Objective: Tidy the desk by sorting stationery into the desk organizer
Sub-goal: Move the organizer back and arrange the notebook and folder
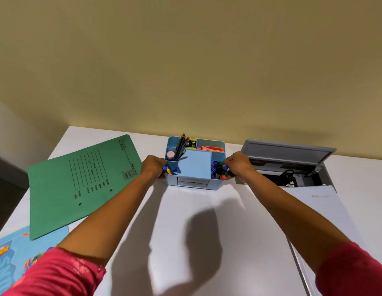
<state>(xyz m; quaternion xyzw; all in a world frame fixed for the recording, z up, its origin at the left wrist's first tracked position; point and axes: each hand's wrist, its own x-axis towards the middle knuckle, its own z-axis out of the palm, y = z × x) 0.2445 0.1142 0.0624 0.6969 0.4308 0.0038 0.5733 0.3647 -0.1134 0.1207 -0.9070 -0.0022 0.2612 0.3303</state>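
A light blue desk organizer (194, 167) stands on the white desk near the back wall. Its compartments hold dark pencils (181, 144), a pink round eraser (170, 155), orange and pink sticky notes (213, 148), yellow-black binder clips (191, 143) and several capped pens on both sides (219, 168). My left hand (152, 166) grips the organizer's left side. My right hand (238, 165) grips its right side. Both arms reach forward in pink sleeves.
A green file folder (79, 184) lies at the left, overlapping a blue illustrated book (13, 257) at the near left corner. An open grey desk cable hatch (292, 163) sits at the right, with white paper (322, 210) below it. The desk's left edge drops off.
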